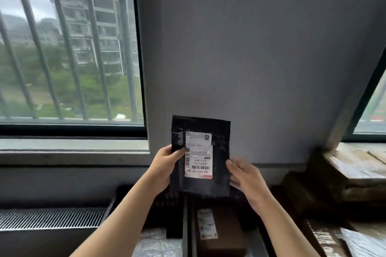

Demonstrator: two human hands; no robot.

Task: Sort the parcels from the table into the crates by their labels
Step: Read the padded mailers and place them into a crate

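I hold a flat black parcel bag (219,152) upright in front of the grey wall, its white shipping label (198,155) facing me and upside down. My left hand (167,166) grips the bag's left edge, thumb on the front beside the label. My right hand (245,179) holds the right edge with its fingers going behind the bag. Below the bag two dark crates (187,225) stand side by side. The right crate holds a brown box (221,233) with a white label, and the left one holds a silvery wrapped parcel (156,245).
Brown cardboard parcels (353,173) wrapped in tape are stacked at the right, with more at the bottom right (334,240). A barred window (69,48) and its sill fill the left. A ribbed grille (50,218) lies at the lower left.
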